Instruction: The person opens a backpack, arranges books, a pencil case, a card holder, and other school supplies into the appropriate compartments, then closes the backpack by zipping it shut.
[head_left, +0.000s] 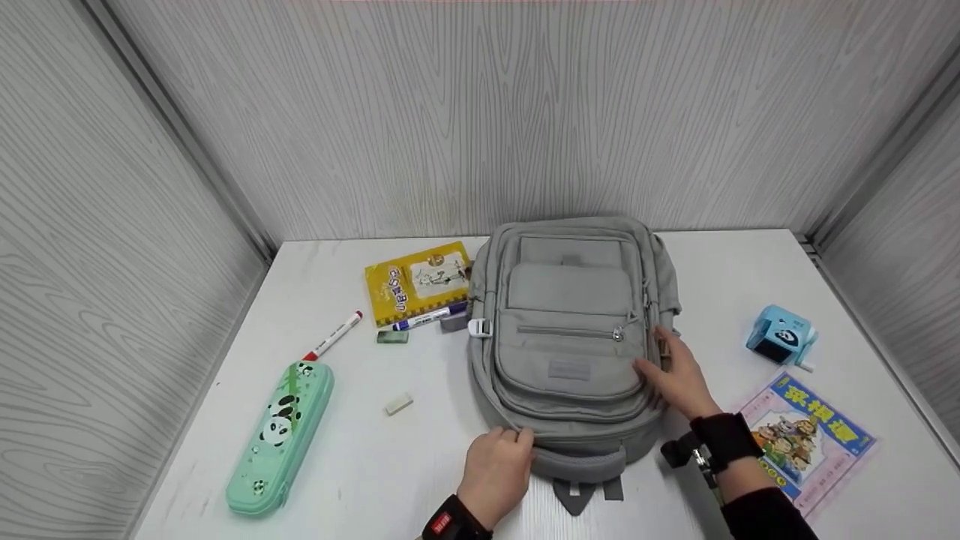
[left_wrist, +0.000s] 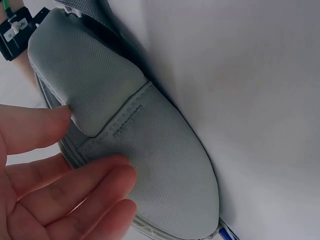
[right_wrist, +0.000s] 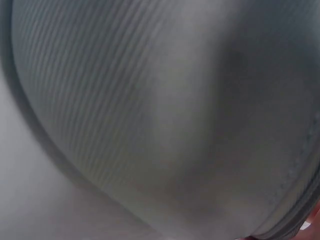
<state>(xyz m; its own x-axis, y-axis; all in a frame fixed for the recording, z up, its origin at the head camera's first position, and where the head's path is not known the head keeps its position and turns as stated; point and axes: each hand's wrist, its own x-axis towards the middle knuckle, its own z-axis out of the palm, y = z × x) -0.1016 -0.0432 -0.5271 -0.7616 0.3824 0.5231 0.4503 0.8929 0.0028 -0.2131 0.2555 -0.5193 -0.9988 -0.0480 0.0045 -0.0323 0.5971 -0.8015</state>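
Note:
A grey backpack [head_left: 566, 337] lies flat, its front pocket up and its top handle [head_left: 581, 463] toward me. At the handle's left end is my left hand [head_left: 495, 472]; in the left wrist view the thumb [left_wrist: 35, 127] and loosely bent fingers [left_wrist: 100, 187] come up against the grey fabric [left_wrist: 165, 165], with a gap between them. My right hand [head_left: 682, 379] rests on the bag's right side, thumb across the front pocket and index finger stretched along the side; its other fingers are mostly hidden. Close grey fabric [right_wrist: 125, 100] fills most of the right wrist view.
Left of the bag lie a mint panda pencil case [head_left: 281, 439], a red marker [head_left: 334, 335], a blue marker [head_left: 427, 316], a yellow book [head_left: 416, 281] and small erasers [head_left: 398, 403]. On the right are a blue pencil sharpener [head_left: 781, 335] and a colourful booklet [head_left: 810, 439]. Panels enclose the table.

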